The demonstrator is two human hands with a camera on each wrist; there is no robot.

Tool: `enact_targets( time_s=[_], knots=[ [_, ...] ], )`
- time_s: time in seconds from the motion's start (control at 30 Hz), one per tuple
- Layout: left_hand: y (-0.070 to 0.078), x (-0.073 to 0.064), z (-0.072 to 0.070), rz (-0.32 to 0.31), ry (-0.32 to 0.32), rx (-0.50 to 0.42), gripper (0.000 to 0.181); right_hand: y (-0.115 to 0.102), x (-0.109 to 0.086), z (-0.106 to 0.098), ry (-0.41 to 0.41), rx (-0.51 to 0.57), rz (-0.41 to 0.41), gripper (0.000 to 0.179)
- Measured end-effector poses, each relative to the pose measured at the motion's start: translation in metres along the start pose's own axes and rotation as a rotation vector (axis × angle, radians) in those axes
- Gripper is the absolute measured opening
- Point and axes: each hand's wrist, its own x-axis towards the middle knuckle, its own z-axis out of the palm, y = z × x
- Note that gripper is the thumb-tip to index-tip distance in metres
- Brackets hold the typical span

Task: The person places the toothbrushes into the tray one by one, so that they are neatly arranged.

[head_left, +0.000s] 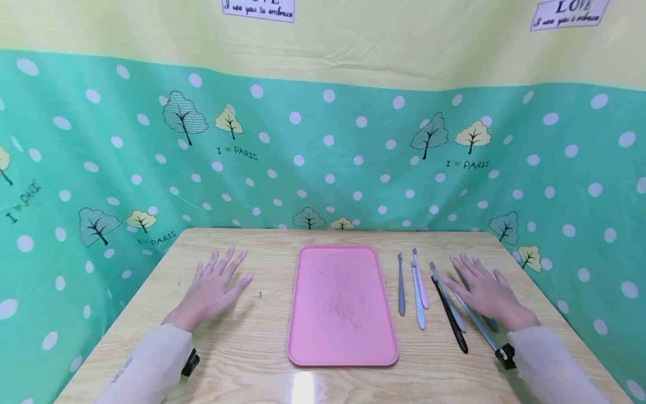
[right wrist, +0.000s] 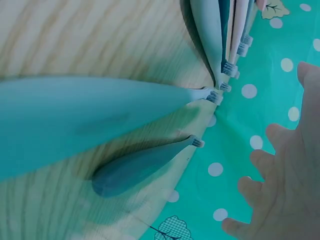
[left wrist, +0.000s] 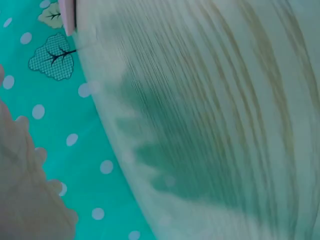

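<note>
My left hand (head_left: 209, 292) is held flat over the left part of the wooden table, fingers spread, holding nothing; its shadow falls on the wood. On the right, my right hand (head_left: 487, 294) spreads its fingers above several toothbrushes and partly covers two of them. A black toothbrush (head_left: 451, 320) lies just left of that hand. Farther left are a light blue toothbrush (head_left: 418, 300), a purple toothbrush (head_left: 421, 283) and a grey-blue toothbrush (head_left: 401, 286). In the right wrist view a teal toothbrush (right wrist: 100, 112) looms large, with a dark toothbrush (right wrist: 142, 167) beside it.
Between the hands lies a pink tray (head_left: 343, 308) with dark marks on its surface. A tiny dark speck (head_left: 260, 294) is on the wood by the left hand. Behind the table (head_left: 252, 359) hangs a green and yellow curtain (head_left: 323, 134) with dots and trees.
</note>
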Motion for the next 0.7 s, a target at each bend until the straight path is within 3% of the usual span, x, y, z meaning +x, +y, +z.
enact_targets(
  time_s=[0.2,0.37,0.57,0.7],
  knots=[
    [0.002,0.002,0.004,-0.049,-0.039,-0.18,0.073,-0.004,0.001,-0.002,-0.005,0.024,-0.005,0.078],
    [0.001,0.003,0.008,-0.036,-0.077,-0.339,0.079,-0.01,0.001,-0.003,-0.009,0.039,-0.016,0.076],
    [0.007,0.005,0.009,-0.007,-0.094,-0.418,0.078,-0.015,0.0,-0.004,-0.015,0.056,-0.031,0.074],
    [0.014,0.008,0.009,-0.021,-0.105,-0.497,0.075,-0.016,0.0,-0.002,-0.01,0.061,-0.042,0.073]
  ],
)
